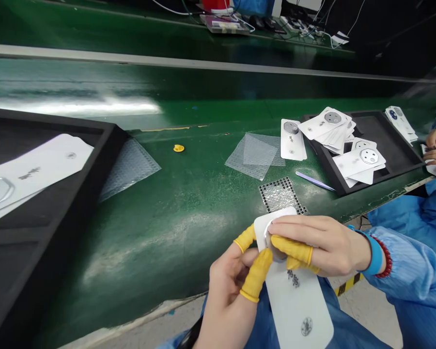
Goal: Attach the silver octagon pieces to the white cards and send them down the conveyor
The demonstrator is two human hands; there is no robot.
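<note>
White panel (294,299): left hand (236,283) pinching edge, right hand (321,243) across upper part, grip unclear.

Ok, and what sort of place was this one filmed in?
Probably a small-parts assembly line or workshop: there's a long green workbench, black trays holding similar white panels, and yellow finger cots on the left hand and right hand.

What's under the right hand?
A white panel; a sliver of its round camera area shows beside the fingers. The right hand covers most of that area, so its details can't be seen.
</note>
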